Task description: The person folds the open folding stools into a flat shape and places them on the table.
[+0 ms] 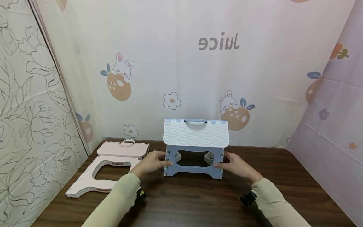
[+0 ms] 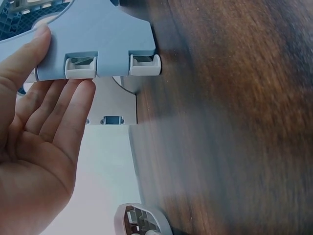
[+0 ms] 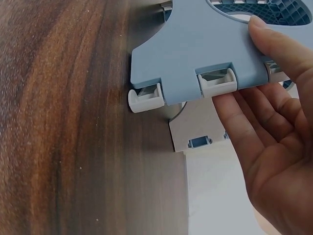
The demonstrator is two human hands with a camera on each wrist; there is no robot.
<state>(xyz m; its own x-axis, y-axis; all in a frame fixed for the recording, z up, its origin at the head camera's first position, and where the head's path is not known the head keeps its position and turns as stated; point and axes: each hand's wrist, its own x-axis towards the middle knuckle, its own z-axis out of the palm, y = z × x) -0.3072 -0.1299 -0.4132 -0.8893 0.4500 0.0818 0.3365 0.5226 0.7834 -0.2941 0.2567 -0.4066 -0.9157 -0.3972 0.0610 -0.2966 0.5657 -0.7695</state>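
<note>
A folding step stool [image 1: 196,135] with a textured white top and a blue leg panel stands unfolded on the table. My left hand [image 1: 153,163] holds one side of the blue panel, thumb on its front face and fingers behind its edge. On the opposite side my right hand [image 1: 236,164] grips the panel the same way. Both wrist views show the blue panel [image 2: 105,36] with white hinge pieces along its edge and a white leg panel [image 3: 198,125] farther back. Much of the stool's rear is hidden.
A pink folding stool [image 1: 122,149], folded flat, lies on the left of the dark wooden table [image 1: 187,201]. A printed curtain [image 1: 181,63] hangs behind the table's far edge, with more patterned cloth on both sides.
</note>
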